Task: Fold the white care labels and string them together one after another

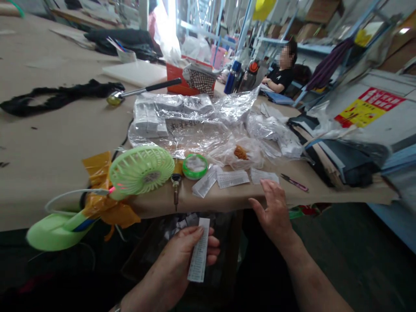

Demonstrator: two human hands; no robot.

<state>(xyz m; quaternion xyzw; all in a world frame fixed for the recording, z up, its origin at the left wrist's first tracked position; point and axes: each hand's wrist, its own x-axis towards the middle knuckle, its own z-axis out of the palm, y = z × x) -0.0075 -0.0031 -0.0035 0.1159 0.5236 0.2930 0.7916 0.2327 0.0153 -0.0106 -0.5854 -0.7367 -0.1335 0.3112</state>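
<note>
One printed strip is pinched in the left hand, just this side of the table, long axis pointing away from the body, far end leaning right! The right hand, thumb spread wide, has fingertips at a paper slip on the table.

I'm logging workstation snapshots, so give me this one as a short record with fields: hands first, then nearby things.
Left hand: holds a printed strip in front of the table edge
Right hand: open, fingers at the rightmost slip; contact unclear
Middle slip: on the table, printed side up
Green fan: left of the pointed tool
Round green container: right of that tool, white contents
Snips: on the table, right of the rightmost slip
Co-worker: seated in the background
</note>
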